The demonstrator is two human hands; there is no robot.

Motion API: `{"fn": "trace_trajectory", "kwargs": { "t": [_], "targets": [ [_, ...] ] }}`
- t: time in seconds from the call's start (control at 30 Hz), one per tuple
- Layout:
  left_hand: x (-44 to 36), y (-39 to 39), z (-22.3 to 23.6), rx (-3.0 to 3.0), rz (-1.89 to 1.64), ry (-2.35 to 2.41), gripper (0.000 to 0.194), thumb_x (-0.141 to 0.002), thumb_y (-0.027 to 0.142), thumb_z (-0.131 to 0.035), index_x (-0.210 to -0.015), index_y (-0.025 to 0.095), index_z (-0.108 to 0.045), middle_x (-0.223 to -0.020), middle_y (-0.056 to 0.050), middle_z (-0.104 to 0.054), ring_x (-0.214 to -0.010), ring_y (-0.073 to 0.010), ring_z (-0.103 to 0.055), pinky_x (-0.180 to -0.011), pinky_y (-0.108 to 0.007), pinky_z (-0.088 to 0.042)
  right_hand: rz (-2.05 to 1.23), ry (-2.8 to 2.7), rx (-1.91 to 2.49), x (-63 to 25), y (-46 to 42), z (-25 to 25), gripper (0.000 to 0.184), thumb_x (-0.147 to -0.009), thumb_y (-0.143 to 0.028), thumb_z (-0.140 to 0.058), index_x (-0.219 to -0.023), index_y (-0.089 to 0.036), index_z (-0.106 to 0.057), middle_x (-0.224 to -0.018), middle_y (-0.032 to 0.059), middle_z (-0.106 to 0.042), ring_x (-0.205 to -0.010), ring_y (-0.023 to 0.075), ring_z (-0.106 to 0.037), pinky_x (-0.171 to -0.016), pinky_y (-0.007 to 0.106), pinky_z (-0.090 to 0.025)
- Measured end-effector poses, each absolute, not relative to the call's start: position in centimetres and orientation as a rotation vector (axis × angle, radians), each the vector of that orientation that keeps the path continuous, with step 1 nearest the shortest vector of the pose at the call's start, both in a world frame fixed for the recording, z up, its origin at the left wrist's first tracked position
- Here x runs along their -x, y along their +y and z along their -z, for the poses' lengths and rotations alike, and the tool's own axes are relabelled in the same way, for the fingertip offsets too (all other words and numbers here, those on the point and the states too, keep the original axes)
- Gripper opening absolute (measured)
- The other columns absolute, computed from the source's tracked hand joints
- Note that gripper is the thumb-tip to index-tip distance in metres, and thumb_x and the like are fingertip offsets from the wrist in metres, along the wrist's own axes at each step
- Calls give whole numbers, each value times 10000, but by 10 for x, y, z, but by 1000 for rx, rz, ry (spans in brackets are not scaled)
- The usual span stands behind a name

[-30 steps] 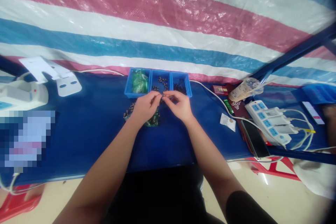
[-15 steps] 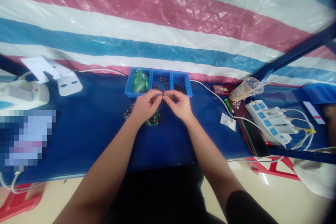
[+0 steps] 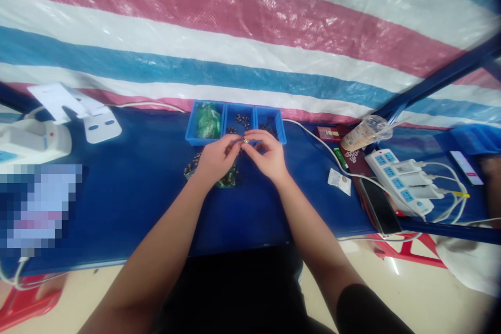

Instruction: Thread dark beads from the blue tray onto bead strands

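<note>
Basically, L hand [image 3: 217, 159] & R hand [image 3: 266, 155] are both pinching one tiny part [image 3: 246, 141] btwn thumbs & fingertips, held over the near edge of the bins; its exact shape is too small to tell. Other fingers loosely curled.

Just past the hands, 3 blue bins side by side: L bin [image 3: 189, 130] w/ a green bag [image 3: 209, 122], mid bin [image 3: 230, 115] w/ scattered small brassy pcs [image 3: 243, 119], R bin [image 3: 281, 120] w/ dark pcs [image 3: 268, 126], partly hidden by R hand. By L hand, partly under it, a pile [image 3: 228, 178] of small pcs & greenish stuff on the blue table [image 3: 129, 182].

Farther L: white stand [image 3: 104, 125], white unit [image 3: 35, 141], blurred-out screen [image 3: 43, 209]. To the R: red box [image 3: 327, 133], tilted cup [image 3: 360, 135], green tube [image 3: 340, 158], white pkt [image 3: 340, 182], dark phone [image 3: 379, 206] near the pwr strip [image 3: 397, 182] w/ plugs in. White cable [image 3: 321, 142] runs from near R bin to that side. Striped sheet [image 3: 235, 42] hangs behind; red stools [image 3: 415, 250] below.
</note>
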State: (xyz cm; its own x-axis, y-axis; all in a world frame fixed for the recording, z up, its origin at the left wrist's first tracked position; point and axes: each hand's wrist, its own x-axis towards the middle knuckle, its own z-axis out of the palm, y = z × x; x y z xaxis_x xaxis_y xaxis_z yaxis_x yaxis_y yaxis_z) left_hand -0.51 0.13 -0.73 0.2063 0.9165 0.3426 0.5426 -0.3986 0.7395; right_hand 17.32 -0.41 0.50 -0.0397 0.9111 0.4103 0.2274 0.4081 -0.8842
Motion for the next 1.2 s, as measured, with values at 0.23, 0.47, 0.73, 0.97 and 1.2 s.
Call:
{"fn": "trace_trajectory", "kwargs": {
  "t": [0.23,0.47,0.73,0.97,1.2],
  "targets": [
    [4,0,6,-2031,-1129,1392,268,-986,371,-540,-1114,205,-705,-798,-21,-731,-631,-135,-640,-632,-252,-481,-846,-1456,1017,-171,-5,-6,208,-841,-375,-768,-934,-196,-717,-943,60,-774,-837,167,-732,-677,292,-596],
    [5,-3,6,-2007,-1192,1311,287,-977,383,-560,-1146,199,-700,-799,-22,-730,-630,-128,-641,-647,-249,-497,-767,-1512,1091,-173,-3,-2,226,-845,-417,-766,-962,-224,-752,-958,55,-761,-813,163,-708,-699,312,-597],
    [5,0,8,-2069,-1163,1332,290,-957,423,-593,-1083,202,-731,-735,1,-702,-573,-107,-572,-598,-238,-455,-656,-1609,1061,-176,0,2,165,-885,-413,-739,-951,-277,-803,-938,47,-753,-819,174,-695,-716,343,-603],
    [4,0,6,-2052,-1161,1363,276,-966,416,-582,-1044,196,-729,-730,-4,-710,-588,-113,-598,-615,-239,-463,-666,-1638,1061,-175,0,3,163,-921,-369,-699,-1020,-288,-801,-1018,54,-756,-903,181,-706,-763,342,-610],
    [4,-1,6,-1993,-1160,1370,298,-973,435,-560,-1047,194,-720,-756,-22,-733,-627,-139,-651,-633,-255,-494,-685,-1588,1103,-173,-3,-3,161,-895,-377,-724,-976,-256,-792,-999,61,-766,-865,178,-710,-725,329,-602]
  ]
}}
